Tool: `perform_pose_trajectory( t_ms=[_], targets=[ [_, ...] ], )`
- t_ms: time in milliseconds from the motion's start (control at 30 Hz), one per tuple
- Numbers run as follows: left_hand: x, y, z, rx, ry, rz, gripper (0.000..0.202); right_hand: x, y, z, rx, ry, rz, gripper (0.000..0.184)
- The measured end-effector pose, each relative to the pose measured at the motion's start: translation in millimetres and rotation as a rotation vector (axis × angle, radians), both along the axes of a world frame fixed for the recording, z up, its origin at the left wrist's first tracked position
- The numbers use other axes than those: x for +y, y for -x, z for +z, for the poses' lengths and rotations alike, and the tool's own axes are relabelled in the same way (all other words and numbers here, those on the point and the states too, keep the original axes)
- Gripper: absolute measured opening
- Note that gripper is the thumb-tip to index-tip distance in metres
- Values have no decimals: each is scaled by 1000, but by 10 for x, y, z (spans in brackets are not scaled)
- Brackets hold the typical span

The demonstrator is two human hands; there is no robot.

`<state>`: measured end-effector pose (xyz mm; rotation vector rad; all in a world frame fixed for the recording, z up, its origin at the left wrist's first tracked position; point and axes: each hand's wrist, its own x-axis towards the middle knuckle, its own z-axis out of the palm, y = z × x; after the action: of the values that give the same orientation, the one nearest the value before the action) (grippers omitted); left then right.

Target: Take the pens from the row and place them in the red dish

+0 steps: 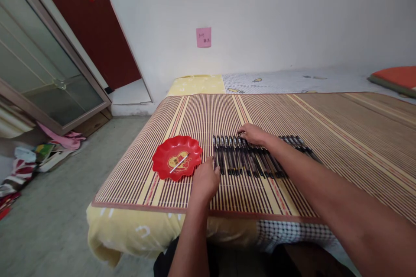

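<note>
Slim black-capped pens (268, 162) lay rowed at three o'clock from a scalloped red plastic dish (160, 158).
The left hand (206, 177) sat at their eight o'clock, the right hand (254, 133) at eleven; neither grip could be told.

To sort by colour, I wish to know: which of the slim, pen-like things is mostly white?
The white stick with a dark tip, lying slantwise in the red dish; the pens in a row on the striped mat look mostly dark.
</note>
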<state>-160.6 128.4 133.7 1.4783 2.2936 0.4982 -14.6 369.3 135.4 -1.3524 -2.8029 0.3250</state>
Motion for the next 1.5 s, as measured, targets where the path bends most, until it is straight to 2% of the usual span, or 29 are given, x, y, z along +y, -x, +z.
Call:
perform_pose_trajectory(
  t_ms=[233,433,667,967,1267,1500],
  targets=[
    [-12,-15,41,-11,-9,10,43,-78,1,1,-13,21,-2,30],
    [-6,-13,43,-14,-9,5,42,3,-43,-31,27,25,-16,31],
    [9,13,-27,5,-23,-5,44,76,-195,-43,50,38,-23,33],
    [25,32,-78,7,-30,0,43,58,-189,-81,53,60,18,42],
    [18,21,-48,-1,-31,0,43,49,-207,-81,58,73,36,37],
    [21,14,-25,-6,-22,7,43,47,-220,-80,86,86,50,44]
  ],
)
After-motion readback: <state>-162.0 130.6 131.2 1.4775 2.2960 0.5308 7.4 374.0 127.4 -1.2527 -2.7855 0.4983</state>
